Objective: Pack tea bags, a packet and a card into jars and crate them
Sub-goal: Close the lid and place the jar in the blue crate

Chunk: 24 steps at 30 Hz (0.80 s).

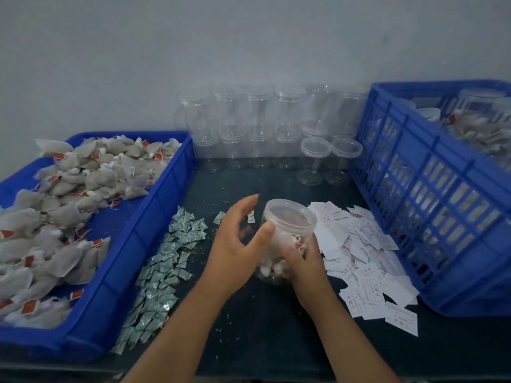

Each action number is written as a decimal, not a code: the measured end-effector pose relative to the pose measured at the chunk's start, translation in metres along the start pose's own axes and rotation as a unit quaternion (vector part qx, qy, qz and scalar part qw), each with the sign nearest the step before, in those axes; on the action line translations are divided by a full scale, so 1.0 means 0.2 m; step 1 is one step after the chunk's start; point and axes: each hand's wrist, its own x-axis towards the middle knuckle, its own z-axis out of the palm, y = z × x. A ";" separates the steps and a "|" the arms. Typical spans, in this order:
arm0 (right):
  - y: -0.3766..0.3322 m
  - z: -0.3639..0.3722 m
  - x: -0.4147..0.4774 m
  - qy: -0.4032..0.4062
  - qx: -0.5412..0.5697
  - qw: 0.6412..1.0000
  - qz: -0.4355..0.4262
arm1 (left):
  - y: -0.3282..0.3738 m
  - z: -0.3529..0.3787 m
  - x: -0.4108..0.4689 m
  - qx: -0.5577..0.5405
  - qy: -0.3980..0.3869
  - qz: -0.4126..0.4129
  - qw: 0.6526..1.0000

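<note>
A clear plastic jar (287, 230) stands tilted at the table's middle, open-topped, with tea bags visible inside. My right hand (302, 261) grips its lower side from the right. My left hand (237, 241) is beside the jar's left, fingers relaxed and spread, thumb touching the jar's wall. Loose tea bags (55, 217) fill the blue tray (143, 230) at left. Small green-white packets (166, 261) lie in a strip beside the tray. White cards (365, 258) are heaped to the jar's right. The blue slatted crate (431, 205) at right holds filled jars (475, 117).
Rows of empty clear jars (262, 128), stacked two high, line the wall behind the work area. Two single jars (329, 161) stand in front of them. Tea crumbs are scattered on the dark tabletop (262, 327).
</note>
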 end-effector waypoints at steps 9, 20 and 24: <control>-0.36 -0.09 0.04 -0.045 -0.188 0.980 -0.052 | -0.02 0.03 -0.05 0.006 -0.024 0.031 0.999; -1.13 -0.53 0.03 0.118 -0.448 0.875 -0.142 | 0.36 0.39 0.32 -0.082 -0.163 0.092 0.979; -1.50 -0.73 0.12 0.230 -0.463 0.828 -0.217 | 0.49 0.63 0.48 0.095 -0.141 0.053 0.984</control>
